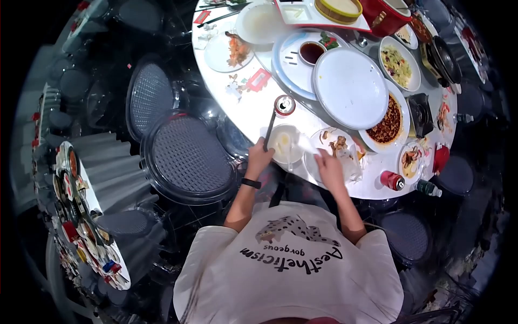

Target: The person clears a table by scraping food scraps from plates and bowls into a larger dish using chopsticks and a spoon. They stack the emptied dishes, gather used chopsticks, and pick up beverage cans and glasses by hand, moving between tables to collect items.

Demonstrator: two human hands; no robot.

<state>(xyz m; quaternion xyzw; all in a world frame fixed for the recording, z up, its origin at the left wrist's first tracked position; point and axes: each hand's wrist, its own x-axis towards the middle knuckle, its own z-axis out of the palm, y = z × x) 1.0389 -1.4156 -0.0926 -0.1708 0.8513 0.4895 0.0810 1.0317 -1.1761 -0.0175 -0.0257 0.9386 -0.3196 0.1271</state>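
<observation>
My left hand (259, 160) is closed around dark chopsticks (270, 129), which slant up toward an opened drink can (285, 105). Just right of that hand sits a small white bowl (279, 135) with a white spoon (290, 156) in it. My right hand (329, 166) is over the near edge of a plate of food scraps (339, 144). Its fingertips are blurred, and I cannot make out whether they grip anything. Crumpled clear plastic film (352, 168) lies beside that hand, on the plate's right side.
A large white oval plate (350, 89) overlaps a blue-rimmed platter (288, 67) with a sauce bowl (312, 53). Behind are a chili-topped dish (384, 121) and a cabbage dish (396, 65). A red can (392, 181) lies at the front right near a bottle (428, 188). Chairs (186, 156) stand left.
</observation>
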